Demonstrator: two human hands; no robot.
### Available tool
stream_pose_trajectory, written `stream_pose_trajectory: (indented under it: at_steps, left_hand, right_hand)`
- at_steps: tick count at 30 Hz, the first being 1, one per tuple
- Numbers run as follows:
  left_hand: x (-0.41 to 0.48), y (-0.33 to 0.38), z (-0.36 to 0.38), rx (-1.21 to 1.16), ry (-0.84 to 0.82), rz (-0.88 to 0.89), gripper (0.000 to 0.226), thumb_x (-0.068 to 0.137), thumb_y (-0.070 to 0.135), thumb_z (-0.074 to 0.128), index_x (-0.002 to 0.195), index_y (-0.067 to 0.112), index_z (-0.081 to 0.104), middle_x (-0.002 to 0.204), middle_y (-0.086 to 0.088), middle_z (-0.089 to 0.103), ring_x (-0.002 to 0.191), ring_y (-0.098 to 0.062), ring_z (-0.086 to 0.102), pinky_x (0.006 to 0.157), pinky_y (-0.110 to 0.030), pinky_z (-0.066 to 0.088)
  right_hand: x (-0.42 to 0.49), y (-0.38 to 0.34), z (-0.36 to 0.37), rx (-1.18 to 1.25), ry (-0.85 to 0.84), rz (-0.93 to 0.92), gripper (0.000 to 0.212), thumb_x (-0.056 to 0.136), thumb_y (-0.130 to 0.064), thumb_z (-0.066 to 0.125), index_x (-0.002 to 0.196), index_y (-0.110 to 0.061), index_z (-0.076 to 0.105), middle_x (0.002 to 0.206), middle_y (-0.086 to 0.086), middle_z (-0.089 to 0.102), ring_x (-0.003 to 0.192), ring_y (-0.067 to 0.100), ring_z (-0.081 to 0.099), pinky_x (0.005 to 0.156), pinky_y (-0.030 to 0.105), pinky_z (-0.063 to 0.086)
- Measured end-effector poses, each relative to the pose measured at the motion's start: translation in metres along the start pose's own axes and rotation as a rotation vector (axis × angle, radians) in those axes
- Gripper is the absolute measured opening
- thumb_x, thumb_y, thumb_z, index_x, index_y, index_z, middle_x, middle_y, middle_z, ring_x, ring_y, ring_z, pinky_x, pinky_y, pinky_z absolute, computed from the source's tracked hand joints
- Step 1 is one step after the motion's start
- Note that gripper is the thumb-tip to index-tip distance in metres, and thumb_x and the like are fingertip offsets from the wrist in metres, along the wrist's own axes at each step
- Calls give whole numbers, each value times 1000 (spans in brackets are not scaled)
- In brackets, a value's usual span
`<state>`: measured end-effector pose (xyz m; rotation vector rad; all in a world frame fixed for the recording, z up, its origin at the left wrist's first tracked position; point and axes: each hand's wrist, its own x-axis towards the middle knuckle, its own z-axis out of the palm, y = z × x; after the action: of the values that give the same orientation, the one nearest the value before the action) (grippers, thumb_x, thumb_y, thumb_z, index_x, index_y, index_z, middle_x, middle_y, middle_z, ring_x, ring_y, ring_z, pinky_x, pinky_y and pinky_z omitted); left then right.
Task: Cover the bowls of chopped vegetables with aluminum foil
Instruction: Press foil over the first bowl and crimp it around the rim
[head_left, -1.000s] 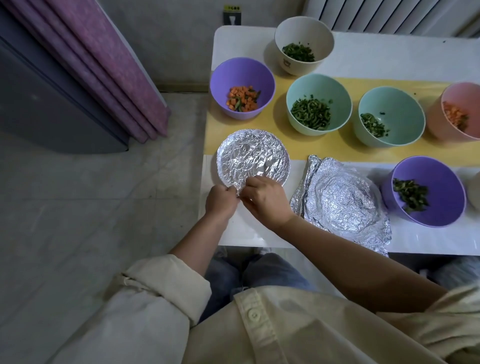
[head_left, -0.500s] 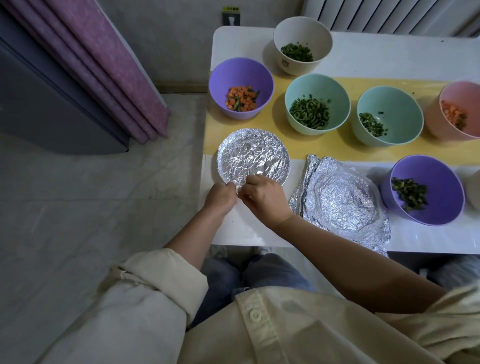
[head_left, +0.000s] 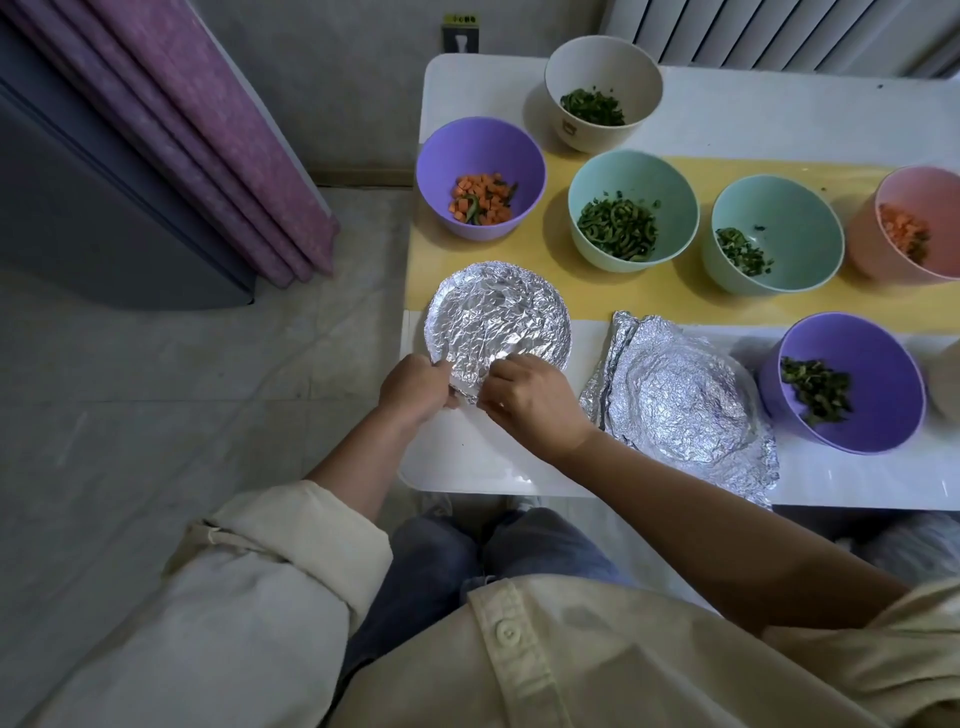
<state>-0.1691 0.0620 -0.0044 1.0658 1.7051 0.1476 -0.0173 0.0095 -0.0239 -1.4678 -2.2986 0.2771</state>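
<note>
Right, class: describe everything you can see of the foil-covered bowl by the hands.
The covered bowl shows only as a round disc of crinkled, shiny silver foil, fairly flat on top and folded down around the rim; the bowl beneath is hidden. It stands on the white table, its far part on the yellow strip. The left hand and right hand pinch a loose foil flap at its near edge.
</note>
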Motion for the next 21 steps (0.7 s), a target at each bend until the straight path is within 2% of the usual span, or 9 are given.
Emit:
stream_pose_trajectory:
  at_steps: [2,5,8,11,13,15,18,21]
  left_hand:
    - [-2,0,2,-42,45,-2,36,99,27,41,86,3,64,79,-12,75,84,-29,73,81,-34,52]
    - [-10,-4,11,-110,3,-48,36,99,35,44,88,5,62,81,-12,73,75,-25,70,70,-32,48]
    - [-12,-6,20,-171,-19,-44,21,98,14,42,93,3,59,70,-12,66,66,-23,66,65,-29,47]
    - [-7,-3,21,-189,40,-51,27,96,10,41,102,-4,63,69,-13,68,64,-24,68,71,-33,55]
    - [-8,-2,19,-194,27,-60,27,96,15,43,101,-2,64,76,-13,70,64,-22,67,58,-28,49]
    - [-10,-2,17,-166,-8,-89,28,98,21,43,95,3,63,82,-13,70,65,-21,64,53,-26,40]
    - [-8,-4,18,-140,12,-63,26,96,16,42,92,0,62,78,-17,72,75,-28,70,60,-29,44]
    - [-2,-5,18,-101,50,-18,27,94,15,43,89,-1,64,71,-19,73,77,-30,73,79,-37,55]
  right_hand:
    - [4,-2,3,-4,4,-8,21,78,-7,70,60,-7,59,64,6,54,58,28,52,50,31,39]
    - [5,-2,5,-2,13,-6,22,83,-11,62,61,-8,61,65,5,55,60,27,54,50,30,41]
    - [6,-2,9,12,10,-1,23,85,-16,58,64,-8,64,66,5,55,61,27,55,49,31,43]
    - [8,-3,12,26,-9,26,22,86,-16,56,68,-8,66,68,6,56,63,29,56,48,35,46]
    - [9,-2,12,37,-1,35,28,88,-20,51,68,-8,66,68,6,57,64,29,57,48,35,47]
    - [9,-3,11,50,8,39,31,89,-20,48,66,-6,65,67,6,57,63,30,57,48,35,47]
    - [8,-4,11,58,7,42,30,88,-20,49,66,-6,65,68,6,57,64,30,57,48,36,47]
    - [12,-5,10,83,21,35,36,90,-27,47,67,-7,66,67,7,57,63,30,57,49,36,48]
